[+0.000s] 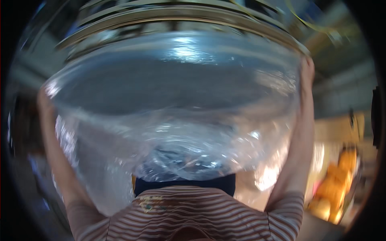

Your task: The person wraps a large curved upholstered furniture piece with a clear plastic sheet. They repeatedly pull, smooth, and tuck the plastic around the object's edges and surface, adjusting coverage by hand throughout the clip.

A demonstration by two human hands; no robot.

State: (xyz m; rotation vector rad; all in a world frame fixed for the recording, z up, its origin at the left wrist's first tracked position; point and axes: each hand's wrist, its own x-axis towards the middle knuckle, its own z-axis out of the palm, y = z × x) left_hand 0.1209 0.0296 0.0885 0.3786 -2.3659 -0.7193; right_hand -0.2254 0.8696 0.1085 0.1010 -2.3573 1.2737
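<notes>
The left hand [45, 94] and right hand [307, 68] are reaching wide apart and seem to be gripping opposite edges of a clear plastic sheet [193, 136]; blur is hiding how the fingers are closing. The left is standing on the near side of the slatted frame [181, 19], off its left end; the right is standing close by its right end, whether touching or not being impossible to tell. The sheet is spanning the near side of the frame and sagging into creases toward the striped shirt [209, 201]. It is looking thin, soft and glossy, so it is probably handling as light but floppy, slippery and easily torn. Both side edges, taken in a broad, bunched hold, are seeming the surest places to grip; the slack middle is offering little. Nearer than the frame and beyond its right end, orange objects [333, 184] are showing, blurred.
</notes>
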